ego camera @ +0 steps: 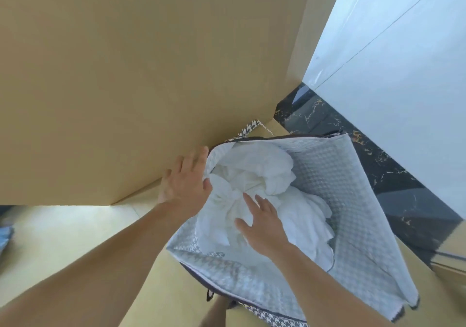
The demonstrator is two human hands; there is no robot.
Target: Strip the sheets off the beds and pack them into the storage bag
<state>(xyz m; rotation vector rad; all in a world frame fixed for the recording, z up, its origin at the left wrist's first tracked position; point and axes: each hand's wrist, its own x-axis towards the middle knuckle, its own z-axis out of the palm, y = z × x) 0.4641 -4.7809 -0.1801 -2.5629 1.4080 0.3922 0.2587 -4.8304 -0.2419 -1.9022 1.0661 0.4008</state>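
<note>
A storage bag with a houndstooth pattern and a pale quilted lining stands open on the floor below me. Crumpled white sheets fill its inside. My left hand rests at the bag's left rim, fingers spread, its thumb touching the white cloth. My right hand lies flat on top of the sheets in the middle of the bag, fingers apart. Neither hand is closed around anything.
A large tan panel stands close against the bag's left side. A pale wall rises to the right above a strip of black marbled floor. Light floor lies at the lower left.
</note>
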